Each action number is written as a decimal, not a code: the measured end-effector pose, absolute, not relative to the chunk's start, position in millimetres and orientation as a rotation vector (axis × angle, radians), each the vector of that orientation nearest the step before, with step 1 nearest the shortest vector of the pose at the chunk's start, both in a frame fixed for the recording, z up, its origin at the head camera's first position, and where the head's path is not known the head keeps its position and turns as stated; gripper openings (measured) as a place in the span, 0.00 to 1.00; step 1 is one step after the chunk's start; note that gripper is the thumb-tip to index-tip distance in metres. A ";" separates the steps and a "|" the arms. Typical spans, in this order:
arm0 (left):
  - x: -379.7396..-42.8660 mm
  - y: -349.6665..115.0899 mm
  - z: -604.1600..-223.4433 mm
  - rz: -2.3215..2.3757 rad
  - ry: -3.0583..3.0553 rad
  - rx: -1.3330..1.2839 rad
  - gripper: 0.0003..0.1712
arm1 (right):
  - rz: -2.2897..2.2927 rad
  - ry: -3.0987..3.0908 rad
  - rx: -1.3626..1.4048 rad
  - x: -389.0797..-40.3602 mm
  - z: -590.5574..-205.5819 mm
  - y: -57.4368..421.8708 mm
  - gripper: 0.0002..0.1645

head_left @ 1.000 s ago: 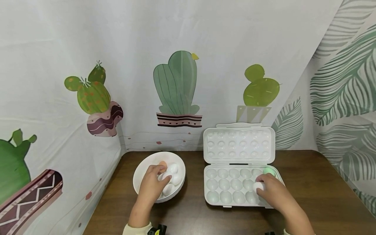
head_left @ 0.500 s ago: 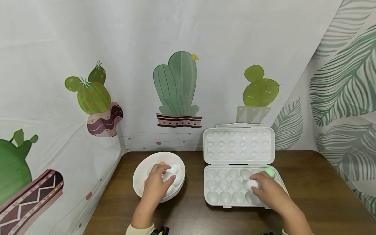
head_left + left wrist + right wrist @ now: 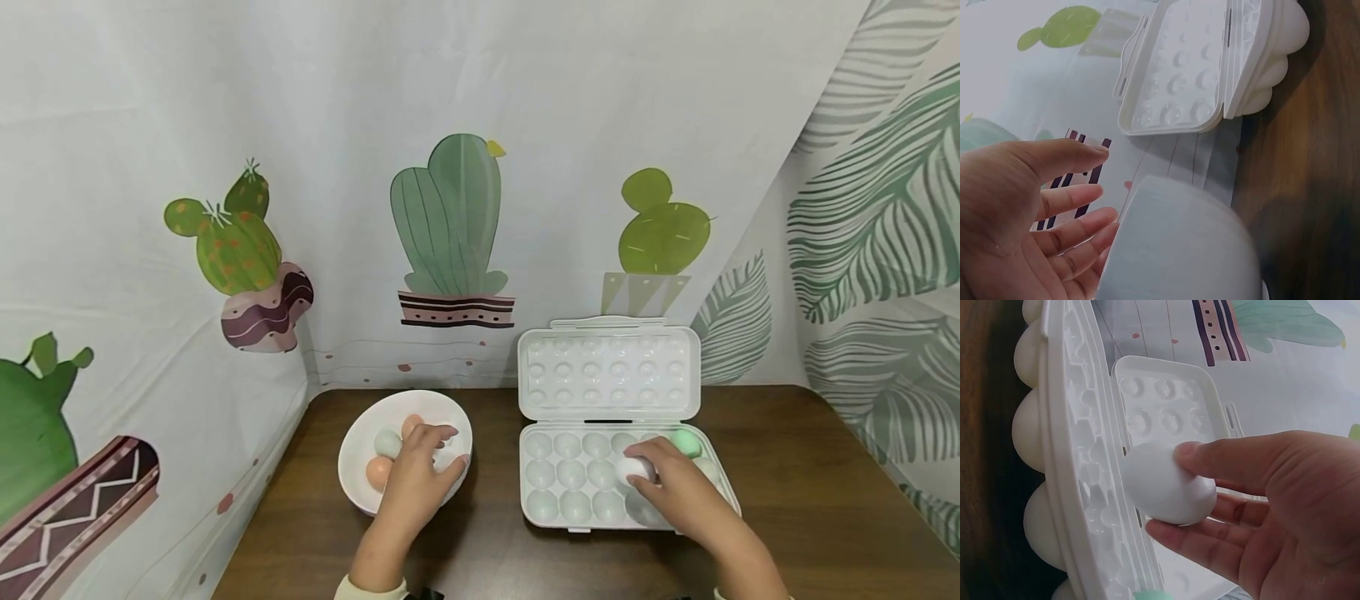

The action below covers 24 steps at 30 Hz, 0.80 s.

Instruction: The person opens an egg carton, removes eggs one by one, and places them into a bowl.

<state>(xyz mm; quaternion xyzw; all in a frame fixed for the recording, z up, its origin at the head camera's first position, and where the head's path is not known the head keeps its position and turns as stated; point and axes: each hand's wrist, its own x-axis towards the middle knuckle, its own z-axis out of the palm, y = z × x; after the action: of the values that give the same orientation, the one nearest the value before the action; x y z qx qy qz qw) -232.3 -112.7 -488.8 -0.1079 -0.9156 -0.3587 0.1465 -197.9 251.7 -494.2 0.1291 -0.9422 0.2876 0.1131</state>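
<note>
My right hand (image 3: pixel 675 479) pinches a white egg (image 3: pixel 1163 487) between thumb and fingers, over the compartments of the white egg box (image 3: pixel 529 523). A green egg (image 3: pixel 686 442) sits in the box's back right corner, and a pale egg (image 3: pixel 707 468) in front of it is partly covered by that hand. Over the white bowl (image 3: pixel 354 467) is my left hand (image 3: pixel 422 471), thumb and fingers spread apart with nothing between them. In the bowl lie orange eggs (image 3: pixel 378 472) and a pale green egg (image 3: pixel 387 443); white ones show partly behind the left hand.
The box's lid (image 3: pixel 609 400) stands raised at the back, against the cactus-printed cloth (image 3: pixel 555 167). Bowl and box stand apart on the brown wooden table (image 3: pixel 495 467). Several round cups (image 3: pixel 540 473) fill the box's left part.
My right hand has moved left over the box with the white egg, uncovering part of the pale egg. My left hand has shifted right over the bowl, showing more orange and pale green eggs.
</note>
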 end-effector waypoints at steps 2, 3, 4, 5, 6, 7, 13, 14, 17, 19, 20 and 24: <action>-231.2 -110.4 -489.4 -1.027 -2.635 -0.329 0.22 | 0.853 -2.765 0.376 -198.7 -494.5 250.8 0.18; -230.8 -109.4 -489.7 -1.022 -2.631 -0.339 0.22 | 0.858 -2.763 0.379 -199.2 -494.8 250.4 0.18; -230.4 -108.5 -489.8 -1.016 -2.625 -0.350 0.22 | 0.867 -2.760 0.381 -199.5 -495.1 250.1 0.18; -230.3 -107.6 -490.2 -1.013 -2.618 -0.360 0.23 | 0.875 -2.756 0.384 -199.9 -495.4 249.7 0.18; -230.1 -106.8 -490.5 -1.009 -2.611 -0.370 0.23 | 0.883 -2.750 0.388 -200.2 -495.8 249.3 0.18; -229.8 -106.0 -490.8 -1.005 -2.603 -0.381 0.23 | 0.892 -2.744 0.390 -200.5 -496.2 248.8 0.18; -230.1 -102.3 -493.6 -0.958 -2.582 -0.418 0.25 | 0.914 -2.698 0.419 -201.3 -496.8 243.8 0.19; -230.0 -101.7 -493.9 -0.947 -2.582 -0.424 0.25 | 0.915 -2.690 0.425 -201.2 -496.8 242.7 0.19; -229.1 -99.9 -493.7 -0.946 -2.586 -0.435 0.25 | 0.917 -2.678 0.431 -200.7 -497.0 239.8 0.19; -228.3 -98.6 -493.3 -0.958 -2.592 -0.445 0.26 | 0.922 -2.685 0.425 -200.2 -497.3 238.1 0.19; -227.9 -97.8 -493.2 -0.955 -2.595 -0.454 0.25 | 0.920 -2.691 0.422 -199.9 -497.6 237.2 0.19; -226.5 -94.8 -492.5 -0.967 -2.617 -0.461 0.25 | 0.925 -2.692 0.424 -199.5 -498.9 233.7 0.19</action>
<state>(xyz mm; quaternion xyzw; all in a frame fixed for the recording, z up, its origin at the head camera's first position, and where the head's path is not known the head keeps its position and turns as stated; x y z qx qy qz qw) -226.5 -94.8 -492.5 -0.1609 -0.9141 -0.3378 0.1564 -199.5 233.7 -498.9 0.1461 -0.9273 0.3185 0.1314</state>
